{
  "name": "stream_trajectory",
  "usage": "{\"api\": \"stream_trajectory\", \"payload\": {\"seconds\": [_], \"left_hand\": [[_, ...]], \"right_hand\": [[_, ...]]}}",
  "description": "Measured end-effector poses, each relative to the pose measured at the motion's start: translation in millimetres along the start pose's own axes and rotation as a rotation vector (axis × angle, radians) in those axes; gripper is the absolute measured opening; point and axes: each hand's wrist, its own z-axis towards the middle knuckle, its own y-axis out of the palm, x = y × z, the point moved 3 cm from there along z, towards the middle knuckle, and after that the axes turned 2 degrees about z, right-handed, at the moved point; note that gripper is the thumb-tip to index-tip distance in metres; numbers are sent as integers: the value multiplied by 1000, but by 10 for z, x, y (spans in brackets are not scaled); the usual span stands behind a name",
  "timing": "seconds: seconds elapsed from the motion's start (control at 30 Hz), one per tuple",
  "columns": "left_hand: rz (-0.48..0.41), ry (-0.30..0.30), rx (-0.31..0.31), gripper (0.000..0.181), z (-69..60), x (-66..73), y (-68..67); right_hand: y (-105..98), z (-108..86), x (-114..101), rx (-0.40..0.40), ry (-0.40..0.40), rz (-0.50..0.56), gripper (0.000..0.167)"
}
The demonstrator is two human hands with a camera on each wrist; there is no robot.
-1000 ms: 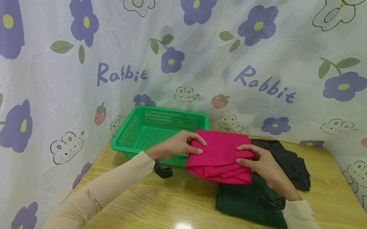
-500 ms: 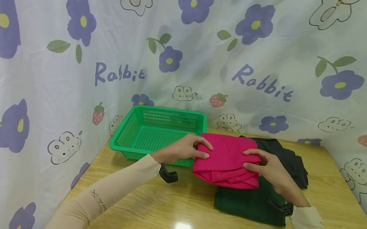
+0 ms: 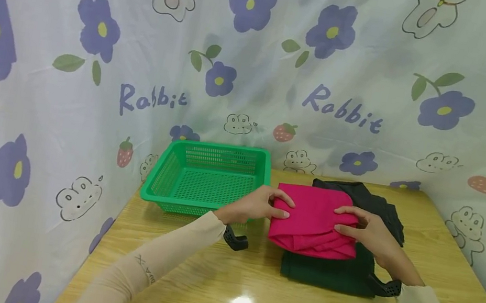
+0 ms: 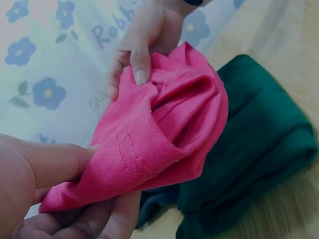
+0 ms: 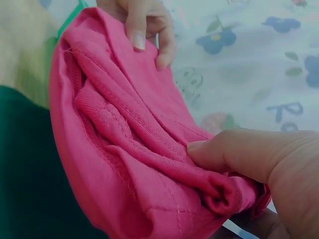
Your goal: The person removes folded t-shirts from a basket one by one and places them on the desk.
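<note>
Both hands hold a folded pink garment (image 3: 313, 218) in the air, one at each side. The left hand (image 3: 260, 204) pinches its left edge, thumb on one face and fingers behind, as the left wrist view shows. On the opposite edge, the right hand (image 3: 375, 236) grips the cloth the same way; its thumb presses the stitched layers (image 5: 149, 144) in the right wrist view. Below the pink garment lies a folded dark green garment (image 3: 328, 273) on the table, partly covered from the head view. A black garment (image 3: 375, 201) lies behind, partly hidden.
A green plastic basket (image 3: 203, 203) with perforated sides stands at the table's back left, with nothing inside. The wooden table (image 3: 184, 280) reaches a printed curtain (image 3: 247, 67) at the back and sides.
Both hands have carried the pink garment to the right and a little nearer, from beside the basket to over the dark green garment. The grip stays the same.
</note>
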Motion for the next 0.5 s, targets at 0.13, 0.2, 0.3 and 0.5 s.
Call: {"api": "stream_trajectory", "payload": {"seconds": [0.13,0.2,0.3,0.5], "left_hand": [[-14,5,-16,23,61,5,120],[-14,5,-15,23,100,-6,180],[-6,1,-6,22,156,-18,269],[-41,-14,-21,22,232,23,439]], "right_hand": [[-78,-63,75,16,-2,-20,56],[-112,-93,127,25,4,-20,57],[-163,-149,201,38,17,-15,57],[-264,-259,298,53,17,-3,55]]}}
